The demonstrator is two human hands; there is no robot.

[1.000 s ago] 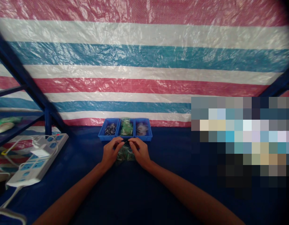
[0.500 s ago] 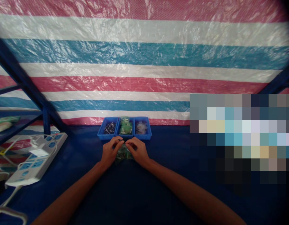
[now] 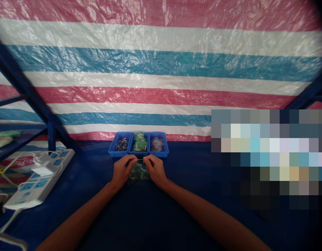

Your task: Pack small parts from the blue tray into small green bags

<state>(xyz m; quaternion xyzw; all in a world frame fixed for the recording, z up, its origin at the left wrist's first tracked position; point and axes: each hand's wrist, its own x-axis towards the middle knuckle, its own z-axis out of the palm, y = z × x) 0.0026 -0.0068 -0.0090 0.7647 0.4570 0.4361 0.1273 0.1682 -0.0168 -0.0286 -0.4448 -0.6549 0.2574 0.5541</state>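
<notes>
My left hand (image 3: 123,169) and my right hand (image 3: 156,169) face each other just in front of three small blue bins. Each is closed in a pinch at one end of a small thin piece (image 3: 140,159) stretched between the fingertips; its kind is too small to make out. Below the fingers, partly hidden by both hands, lies a heap of clear packets with green contents (image 3: 138,171). The left bin (image 3: 114,152) holds many slim dark and silvery parts (image 3: 122,143). Green packets (image 3: 140,142) fill the middle bin, and crumpled clear plastic (image 3: 157,144) lies in the right bin (image 3: 162,153).
On the left, a white power strip (image 3: 42,186) with cords and a plugged-in adapter rests on the dark blue table (image 3: 140,216). Blue metal frame bars (image 3: 38,101) slant along the left side. Striped plastic sheeting (image 3: 161,62) hangs behind. A pixelated area covers the right.
The fingertips have drawn slightly apart, and the thin piece now shows between them. The whole view has shifted a little; the bins and packets stay in place.
</notes>
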